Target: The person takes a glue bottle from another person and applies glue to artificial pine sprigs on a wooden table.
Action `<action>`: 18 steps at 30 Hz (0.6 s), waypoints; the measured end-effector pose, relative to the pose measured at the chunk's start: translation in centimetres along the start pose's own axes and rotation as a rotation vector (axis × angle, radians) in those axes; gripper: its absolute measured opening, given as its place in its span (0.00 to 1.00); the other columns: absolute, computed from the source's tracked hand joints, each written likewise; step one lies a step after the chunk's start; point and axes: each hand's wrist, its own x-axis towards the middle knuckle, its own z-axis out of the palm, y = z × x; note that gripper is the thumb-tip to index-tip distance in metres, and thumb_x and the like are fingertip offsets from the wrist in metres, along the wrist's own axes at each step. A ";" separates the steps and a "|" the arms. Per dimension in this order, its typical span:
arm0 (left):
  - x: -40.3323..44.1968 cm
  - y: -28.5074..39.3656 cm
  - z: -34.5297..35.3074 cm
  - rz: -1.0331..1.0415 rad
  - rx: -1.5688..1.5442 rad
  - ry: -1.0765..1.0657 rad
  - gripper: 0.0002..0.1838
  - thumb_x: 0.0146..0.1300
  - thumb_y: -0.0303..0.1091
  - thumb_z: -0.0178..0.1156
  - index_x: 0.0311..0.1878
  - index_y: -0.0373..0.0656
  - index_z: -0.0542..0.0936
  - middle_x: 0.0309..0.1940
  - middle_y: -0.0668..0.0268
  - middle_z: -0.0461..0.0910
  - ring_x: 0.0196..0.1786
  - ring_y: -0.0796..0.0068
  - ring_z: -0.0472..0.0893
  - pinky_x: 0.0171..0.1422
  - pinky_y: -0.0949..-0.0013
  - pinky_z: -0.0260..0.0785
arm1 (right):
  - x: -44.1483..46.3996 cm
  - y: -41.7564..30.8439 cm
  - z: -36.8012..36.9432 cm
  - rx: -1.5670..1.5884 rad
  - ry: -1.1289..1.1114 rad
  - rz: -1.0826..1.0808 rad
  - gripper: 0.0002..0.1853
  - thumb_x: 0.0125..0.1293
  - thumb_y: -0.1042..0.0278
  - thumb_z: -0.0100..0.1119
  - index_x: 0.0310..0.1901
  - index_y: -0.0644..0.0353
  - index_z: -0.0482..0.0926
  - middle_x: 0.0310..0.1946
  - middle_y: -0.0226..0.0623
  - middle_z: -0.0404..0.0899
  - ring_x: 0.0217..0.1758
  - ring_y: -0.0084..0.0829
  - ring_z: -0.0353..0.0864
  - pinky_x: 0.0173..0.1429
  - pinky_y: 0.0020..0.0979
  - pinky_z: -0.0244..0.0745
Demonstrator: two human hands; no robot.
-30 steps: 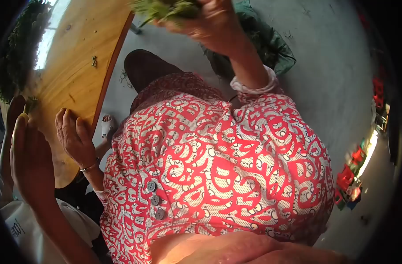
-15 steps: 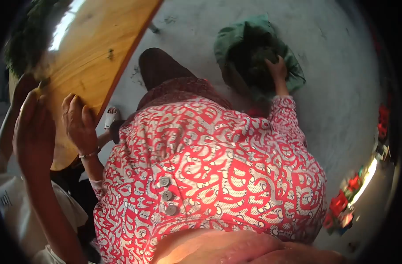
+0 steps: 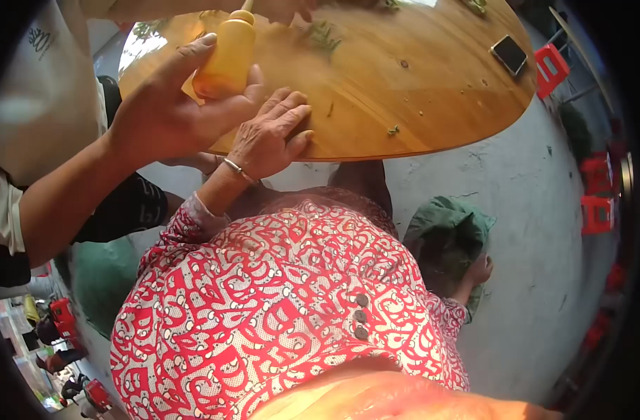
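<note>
My left hand (image 3: 269, 140), with a bracelet at its wrist, rests on the near edge of the wooden table (image 3: 432, 115). Its fingers are stretched out and nothing is in it. Low on the right, my right hand (image 3: 482, 269) grips the rim of a green cloth bag (image 3: 442, 217) on the floor; the fingertips are partly hidden. Dark matter inside the bag is too shaded to make out. Just beyond my left hand, another person's hand (image 3: 169, 112) is around a yellow squeeze bottle (image 3: 229, 52) with a pointed nozzle.
A phone (image 3: 509, 55) lies near the table's right edge. Green sprigs (image 3: 323, 35) are scattered on the tabletop. Red stools (image 3: 597, 213) stand at the right. Another green bag (image 3: 106, 280) is on the floor at left, behind the other person.
My view has turned toward the table, bringing the yellow bottle and phone into sight. My right hand has moved from inside the bag to its rim. My left hand stays on the table edge.
</note>
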 end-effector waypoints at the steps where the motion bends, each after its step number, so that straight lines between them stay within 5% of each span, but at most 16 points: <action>1: 0.0 0.0 0.0 -0.021 -0.042 -0.006 0.16 0.59 0.32 0.58 0.50 0.38 0.75 0.51 0.58 0.76 0.56 0.61 0.75 0.59 0.64 0.67 | 0.7 -1.6 -0.1 0.049 0.050 -0.060 0.26 0.59 0.44 0.61 0.44 0.64 0.82 0.42 0.49 0.83 0.46 0.48 0.81 0.51 0.41 0.74; 4: 0.4 0.3 -0.1 -0.102 -0.177 -0.023 0.20 0.53 0.37 0.65 0.48 0.40 0.78 0.50 0.55 0.76 0.57 0.52 0.74 0.58 0.56 0.66 | 3.7 -7.3 -0.4 0.154 0.160 -0.246 0.25 0.61 0.48 0.62 0.43 0.66 0.82 0.39 0.49 0.84 0.42 0.46 0.83 0.47 0.38 0.75; 10: 1.1 1.5 0.1 -0.104 -0.168 -0.054 0.19 0.54 0.38 0.64 0.48 0.39 0.78 0.50 0.56 0.76 0.58 0.53 0.73 0.60 0.56 0.63 | 2.6 -18.5 -4.0 0.443 0.135 -0.356 0.15 0.64 0.64 0.63 0.46 0.67 0.80 0.42 0.39 0.84 0.42 0.28 0.83 0.43 0.28 0.78; 18: 2.2 2.7 0.4 -0.075 -0.228 -0.049 0.18 0.55 0.38 0.62 0.47 0.39 0.78 0.49 0.56 0.76 0.58 0.53 0.73 0.59 0.54 0.64 | -0.2 -31.4 -6.4 0.714 -0.050 -0.733 0.12 0.65 0.69 0.61 0.48 0.65 0.79 0.49 0.36 0.82 0.48 0.28 0.81 0.52 0.31 0.74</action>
